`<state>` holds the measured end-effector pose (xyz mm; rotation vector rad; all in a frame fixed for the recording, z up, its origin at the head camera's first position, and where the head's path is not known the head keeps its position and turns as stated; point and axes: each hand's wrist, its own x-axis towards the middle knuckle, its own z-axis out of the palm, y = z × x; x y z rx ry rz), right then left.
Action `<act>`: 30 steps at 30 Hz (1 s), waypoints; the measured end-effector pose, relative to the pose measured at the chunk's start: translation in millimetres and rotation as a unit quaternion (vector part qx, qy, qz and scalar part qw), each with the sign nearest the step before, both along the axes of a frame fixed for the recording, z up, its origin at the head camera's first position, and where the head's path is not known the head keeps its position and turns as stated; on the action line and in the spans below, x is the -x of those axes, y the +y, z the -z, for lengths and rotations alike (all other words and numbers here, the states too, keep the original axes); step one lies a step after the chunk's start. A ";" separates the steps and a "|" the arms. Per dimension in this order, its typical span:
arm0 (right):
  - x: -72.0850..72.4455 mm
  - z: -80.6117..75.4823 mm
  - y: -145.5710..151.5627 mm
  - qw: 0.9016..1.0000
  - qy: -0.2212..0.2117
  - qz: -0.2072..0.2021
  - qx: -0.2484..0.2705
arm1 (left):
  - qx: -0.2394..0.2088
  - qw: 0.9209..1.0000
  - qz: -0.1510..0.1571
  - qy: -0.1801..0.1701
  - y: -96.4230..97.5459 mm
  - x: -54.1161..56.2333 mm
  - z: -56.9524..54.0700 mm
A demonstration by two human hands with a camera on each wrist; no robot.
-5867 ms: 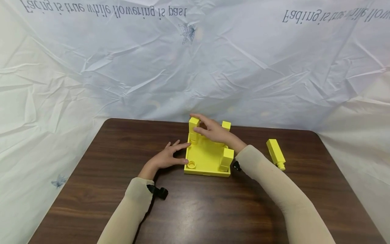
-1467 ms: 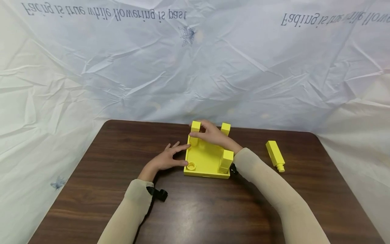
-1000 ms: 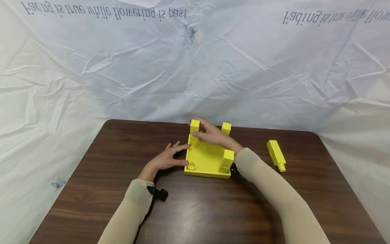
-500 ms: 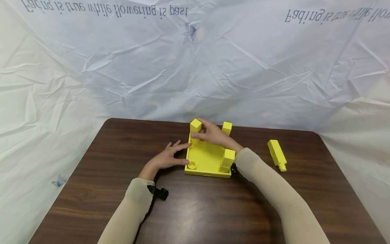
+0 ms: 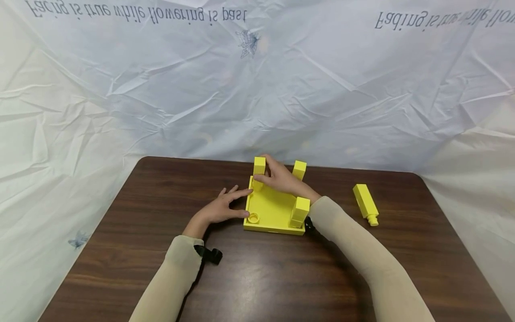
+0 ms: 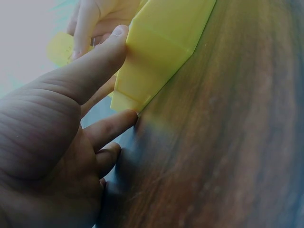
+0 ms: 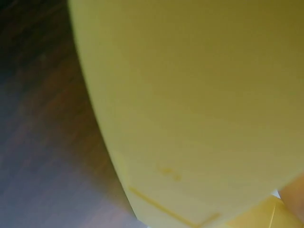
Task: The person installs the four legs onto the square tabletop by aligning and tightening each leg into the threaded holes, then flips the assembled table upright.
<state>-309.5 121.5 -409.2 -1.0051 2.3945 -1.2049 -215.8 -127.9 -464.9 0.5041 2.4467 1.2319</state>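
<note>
A yellow square base [image 5: 273, 229] with a raised rim lies on the table. At its back left corner my right hand [image 5: 281, 176] pinches an upright square yellow leg [image 5: 259, 166], thumb on the near side and index finger behind. My left hand [image 5: 219, 208] rests along the base's left side, thumb and fingers stretched out and touching the edge; the left wrist view shows its thumb [image 6: 102, 61] against the yellow side. A round threaded socket [image 5: 253, 218] shows at the front left corner. In the right wrist view a blurred yellow surface [image 7: 190, 95] covers most of the picture.
Two more legs stand on the base: one at the front right [image 5: 299, 211], one at the back right [image 5: 299, 170]. A loose leg [image 5: 365, 202] with a threaded end lies on the dark wooden table [image 5: 249, 277] at the right. A white printed cloth [image 5: 257, 103] hangs behind.
The pinched leg has turned about its upright axis, its top going from cornerwise to square-on in the last half second. My right fingers have shifted around it. The left hand stays put.
</note>
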 end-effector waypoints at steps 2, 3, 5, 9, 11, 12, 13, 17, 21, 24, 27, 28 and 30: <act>-0.2 0.2 -0.3 1.000 0.008 -0.003 0.002 | -0.001 1.000 -0.001 0.001 0.2 0.1 -0.1; -0.4 0.4 -0.4 1.000 0.010 -0.005 0.003 | -0.001 1.000 -0.001 0.002 0.4 0.1 -0.2; -0.9 0.6 -0.8 1.000 0.014 -0.007 0.004 | 0.000 1.000 -0.001 0.002 0.6 0.1 -0.4; -2.1 1.1 -0.4 1.000 -0.010 0.002 0.007 | 0.000 1.000 0.000 0.003 0.9 0.1 -0.4; -2.2 1.3 -0.1 0.999 -0.034 0.006 0.013 | -0.001 1.000 0.000 0.003 0.9 0.0 -0.4; -2.0 1.5 -0.1 0.999 -0.047 0.005 0.019 | -0.001 1.000 0.000 0.003 0.9 0.0 -0.4; -1.7 1.6 0.0 0.998 -0.058 0.006 0.024 | -0.001 1.000 0.000 0.003 0.8 0.0 -0.4; 0.4 2.5 -0.9 0.995 -0.086 -0.005 0.050 | -0.001 1.000 -0.001 0.001 0.4 -0.7 -0.6; 2.4 3.2 -2.4 0.992 -0.104 -0.015 0.072 | -0.002 1.000 -0.001 0.000 0.0 -0.9 -0.3; 3.7 3.5 -2.9 0.989 -0.125 -0.025 0.078 | -0.001 1.000 -0.002 0.000 0.0 -0.6 0.0; 4.8 3.4 -1.9 0.987 -0.138 -0.034 0.080 | 0.000 1.000 -0.002 0.001 0.0 -0.1 0.4; 5.4 3.6 -1.5 0.986 -0.140 -0.037 0.080 | 0.000 1.000 -0.002 0.001 0.1 0.1 0.5; 6.1 3.4 0.2 0.986 -0.141 -0.047 0.079 | 0.001 1.000 -0.002 0.002 0.3 0.3 0.6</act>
